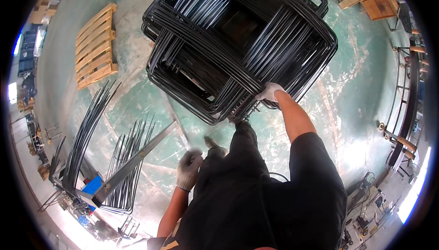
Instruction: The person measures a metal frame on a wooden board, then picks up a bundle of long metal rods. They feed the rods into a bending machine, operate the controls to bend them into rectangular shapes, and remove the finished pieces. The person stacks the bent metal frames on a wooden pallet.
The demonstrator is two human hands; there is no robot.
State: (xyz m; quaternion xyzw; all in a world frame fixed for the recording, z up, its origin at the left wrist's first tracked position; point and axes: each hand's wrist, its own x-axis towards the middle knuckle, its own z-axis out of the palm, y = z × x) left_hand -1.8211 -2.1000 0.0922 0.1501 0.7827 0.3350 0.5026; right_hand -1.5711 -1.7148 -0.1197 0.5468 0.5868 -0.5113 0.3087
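Observation:
A large stack of bent black metal rod frames (292, 35), with rounded corners, is piled crosswise in front of me. My right hand (270, 92), in a pale glove, is closed over the rods at the near right side of the stack. My right arm reaches forward to it. My left hand (188, 170), in a knit glove, hangs low beside my left leg, apart from the stack. Its fingers look partly curled, but their tips are smeared, so whether anything is in them cannot be told.
At the left, a metal stand (137, 156) carries several long curved black rods (84, 135). A wooden pallet (96, 46) lies on the green, worn floor (354, 85). Wooden crates (379, 4) stand at the far right, and a metal rack (404, 113) runs along the right side.

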